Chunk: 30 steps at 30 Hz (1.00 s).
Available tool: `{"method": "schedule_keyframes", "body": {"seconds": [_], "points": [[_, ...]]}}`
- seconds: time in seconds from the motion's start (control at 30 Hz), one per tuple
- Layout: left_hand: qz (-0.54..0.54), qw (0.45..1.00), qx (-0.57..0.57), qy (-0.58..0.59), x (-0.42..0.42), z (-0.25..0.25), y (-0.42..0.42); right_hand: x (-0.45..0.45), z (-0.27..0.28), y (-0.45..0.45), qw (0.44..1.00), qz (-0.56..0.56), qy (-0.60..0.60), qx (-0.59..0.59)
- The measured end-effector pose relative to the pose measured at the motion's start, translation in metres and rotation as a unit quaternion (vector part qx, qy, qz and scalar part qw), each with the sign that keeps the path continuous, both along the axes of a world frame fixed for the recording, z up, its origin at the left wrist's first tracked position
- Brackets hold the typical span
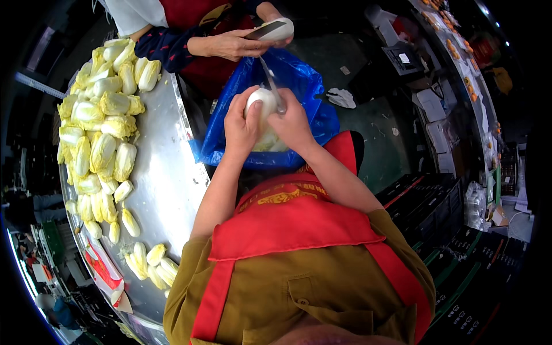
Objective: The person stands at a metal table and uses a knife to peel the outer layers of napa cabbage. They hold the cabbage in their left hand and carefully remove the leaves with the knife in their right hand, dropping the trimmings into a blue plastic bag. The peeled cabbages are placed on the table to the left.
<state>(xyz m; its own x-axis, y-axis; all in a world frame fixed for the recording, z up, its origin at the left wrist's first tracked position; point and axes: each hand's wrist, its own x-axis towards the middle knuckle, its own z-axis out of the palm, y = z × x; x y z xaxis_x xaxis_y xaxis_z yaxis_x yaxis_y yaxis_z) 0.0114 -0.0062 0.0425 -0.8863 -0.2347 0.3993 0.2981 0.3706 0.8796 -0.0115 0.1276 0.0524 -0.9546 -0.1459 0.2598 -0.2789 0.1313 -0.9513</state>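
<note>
My left hand (242, 123) grips a napa cabbage (264, 102), its white base turned up, above a bin or container lined with a blue plastic bag (310, 82). A knife (270, 79) is in my right hand (293, 120); its blade points away from me, and part of my right hand lies against the cabbage's side. Its handle is mostly hidden by my fingers. Pale leaves (269, 144) show in the bag under my hands.
Many napa cabbages (103, 116) are heaped on the metal table (159, 142) at the left. Opposite me, a co-worker's hands (228, 44) hold a wide blade against another cabbage (280, 29). Black crates (427, 202) stand stacked at the right.
</note>
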Motion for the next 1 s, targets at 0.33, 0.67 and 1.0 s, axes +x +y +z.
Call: {"method": "schedule_keyframes", "body": {"seconds": [0.33,0.67,1.0], "points": [[-0.146,0.818,0.505,-0.235,-0.001,-0.002,-0.037,-0.021,-0.031,0.03,0.988,-0.055,0.011,0.147],[-0.229,0.709,0.653,-0.136,-0.012,-0.016,-0.019,0.03,0.007,0.002,0.976,0.163,-0.116,-0.09],[-0.149,0.821,0.533,-0.143,-0.004,-0.016,-0.016,0.028,0.005,0.008,0.992,0.098,-0.084,0.014]]}}
